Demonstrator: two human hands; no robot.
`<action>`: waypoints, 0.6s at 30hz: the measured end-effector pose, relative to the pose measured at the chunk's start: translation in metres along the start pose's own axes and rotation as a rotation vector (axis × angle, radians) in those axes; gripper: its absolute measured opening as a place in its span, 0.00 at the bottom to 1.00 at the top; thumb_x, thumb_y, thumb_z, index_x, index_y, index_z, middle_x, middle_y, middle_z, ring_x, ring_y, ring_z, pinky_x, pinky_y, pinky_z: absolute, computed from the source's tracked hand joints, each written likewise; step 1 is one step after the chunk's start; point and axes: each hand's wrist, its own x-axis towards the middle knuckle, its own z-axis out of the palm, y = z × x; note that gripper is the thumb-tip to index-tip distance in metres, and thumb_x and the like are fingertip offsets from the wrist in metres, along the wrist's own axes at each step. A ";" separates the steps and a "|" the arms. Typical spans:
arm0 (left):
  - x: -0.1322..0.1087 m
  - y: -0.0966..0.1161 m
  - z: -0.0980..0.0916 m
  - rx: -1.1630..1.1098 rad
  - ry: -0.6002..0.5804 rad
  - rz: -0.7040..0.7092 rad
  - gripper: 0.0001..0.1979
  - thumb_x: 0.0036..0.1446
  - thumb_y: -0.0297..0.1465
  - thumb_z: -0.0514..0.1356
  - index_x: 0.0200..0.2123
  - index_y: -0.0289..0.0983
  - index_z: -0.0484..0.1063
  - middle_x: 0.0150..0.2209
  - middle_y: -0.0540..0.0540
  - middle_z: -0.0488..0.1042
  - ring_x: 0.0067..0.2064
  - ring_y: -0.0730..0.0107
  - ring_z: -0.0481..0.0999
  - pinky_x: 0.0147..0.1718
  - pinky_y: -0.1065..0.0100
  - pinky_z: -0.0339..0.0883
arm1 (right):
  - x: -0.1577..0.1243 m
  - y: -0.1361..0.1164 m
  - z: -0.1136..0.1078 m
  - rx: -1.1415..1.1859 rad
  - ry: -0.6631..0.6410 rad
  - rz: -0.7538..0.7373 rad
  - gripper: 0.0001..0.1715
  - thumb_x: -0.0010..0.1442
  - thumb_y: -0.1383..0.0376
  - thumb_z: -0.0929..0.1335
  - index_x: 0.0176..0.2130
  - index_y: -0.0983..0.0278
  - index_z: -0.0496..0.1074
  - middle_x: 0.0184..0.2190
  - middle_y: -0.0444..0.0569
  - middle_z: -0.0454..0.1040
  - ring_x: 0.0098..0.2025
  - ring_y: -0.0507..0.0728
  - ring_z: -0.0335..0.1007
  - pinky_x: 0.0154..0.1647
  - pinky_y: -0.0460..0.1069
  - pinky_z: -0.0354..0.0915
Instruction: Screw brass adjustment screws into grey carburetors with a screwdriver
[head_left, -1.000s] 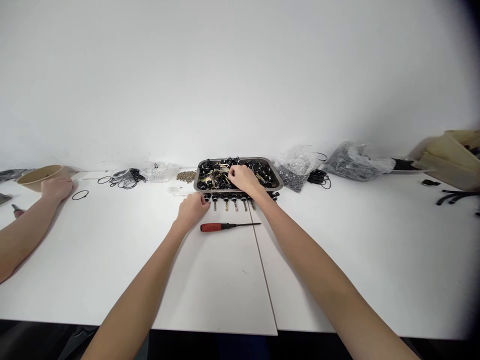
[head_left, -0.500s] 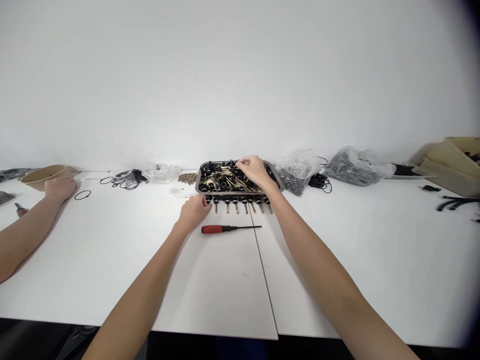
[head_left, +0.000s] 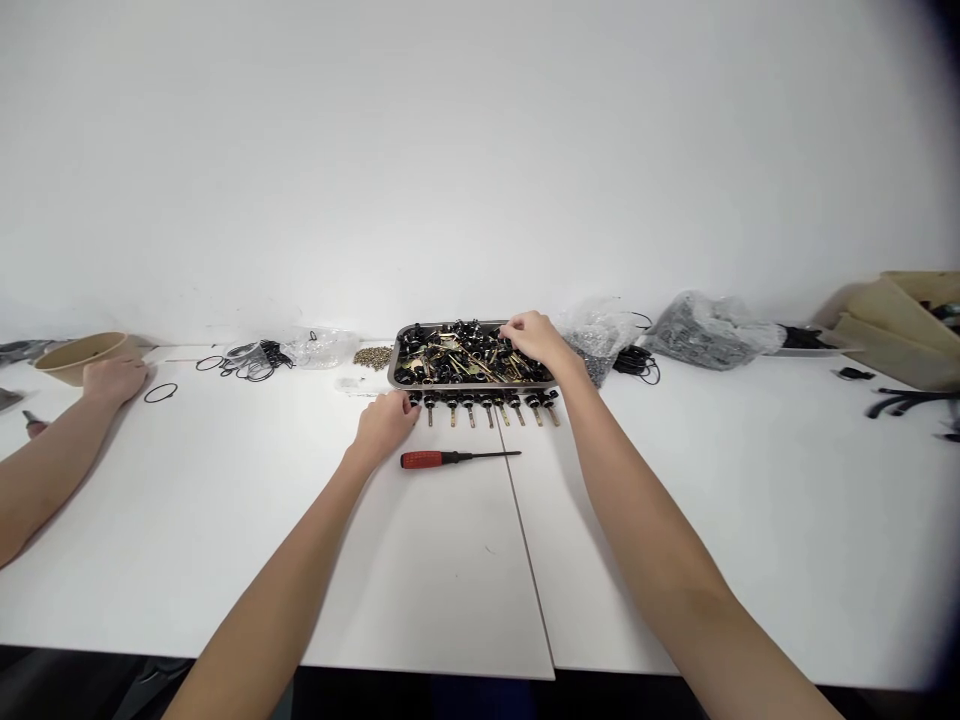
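Observation:
A metal tray [head_left: 480,385] full of black-and-brass parts stands at the back of the table. Along its front edge lies a row of black-headed parts with thin brass shafts [head_left: 470,408], shafts toward me. My left hand [head_left: 385,420] rests at the row's left end, fingers curled together at the leftmost part; what they pinch is mostly hidden. Above the tray's right side is my right hand [head_left: 534,335], its fingertips pinched among the parts; whatever is between them I cannot make out. A screwdriver with a red handle [head_left: 424,460] lies in front of the row, tip to the right.
Small brass pieces [head_left: 373,357] are heaped left of the tray. Clear bags of small grey parts [head_left: 705,340] and black cord loops [head_left: 637,365] lie to the right. A co-worker's hand [head_left: 114,378] is by a tan bowl [head_left: 82,365]. A seam [head_left: 529,540] crosses the table.
My right hand has shifted right over the tray. More shafts now show at the right end of the row. My left hand has stayed nearly in place.

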 end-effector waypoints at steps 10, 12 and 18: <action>0.000 0.000 -0.001 0.012 -0.009 0.006 0.13 0.59 0.40 0.52 0.27 0.39 0.65 0.31 0.45 0.73 0.35 0.63 0.73 0.35 0.65 0.63 | 0.002 0.006 0.019 -0.089 -0.273 0.033 0.08 0.53 0.73 0.70 0.35 0.64 0.78 0.40 0.50 0.78 0.37 0.54 0.71 0.39 0.45 0.64; 0.000 0.000 -0.001 0.013 -0.015 0.004 0.13 0.59 0.41 0.52 0.28 0.39 0.66 0.32 0.44 0.74 0.36 0.63 0.74 0.36 0.66 0.64 | 0.001 0.005 0.018 -0.094 -0.274 0.033 0.10 0.53 0.72 0.71 0.38 0.64 0.78 0.40 0.50 0.78 0.37 0.53 0.71 0.38 0.45 0.64; 0.002 -0.001 -0.001 0.016 -0.024 0.005 0.15 0.60 0.42 0.52 0.29 0.39 0.67 0.33 0.44 0.74 0.36 0.62 0.74 0.37 0.65 0.65 | 0.003 0.006 0.013 -0.086 -0.184 0.006 0.10 0.60 0.71 0.67 0.41 0.65 0.76 0.43 0.51 0.77 0.39 0.53 0.72 0.39 0.45 0.64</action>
